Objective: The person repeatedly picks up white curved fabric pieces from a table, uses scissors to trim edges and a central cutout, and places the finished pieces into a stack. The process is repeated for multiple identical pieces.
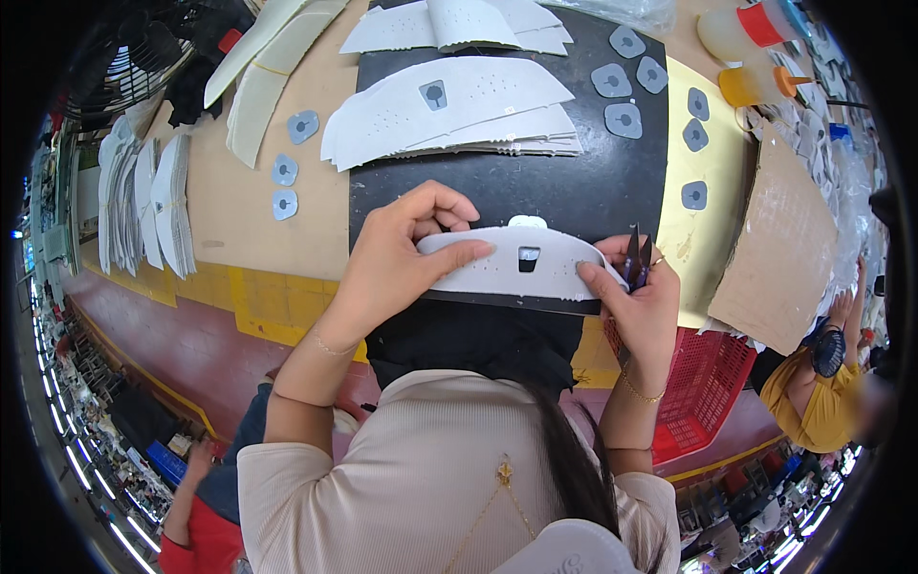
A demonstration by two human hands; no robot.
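A white curved panel (pixel 564 256) with small punched holes and a dark cut-out in its middle is held level at the near edge of the black mat. My left hand (pixel 406 244) is closed on its left end, thumb lying across the front and the other fingers curled, partly hidden. At the other end my right hand (pixel 643 304) pinches the panel with the thumb in front. That same hand also keeps a pair of thread snips (pixel 632 264), blades pointing away from me. A small white piece (pixel 527 222) shows just behind the panel's upper edge.
Fanned white panels (pixel 449 110) lie ahead on the black mat (pixel 612 191), with a grey patch (pixel 433 95) on top. Several grey patches (pixel 623 121) sit right. Glue bottles (pixel 751 86) stand far right, beyond brown cardboard (pixel 779 239). A red basket (pixel 703 392) is below.
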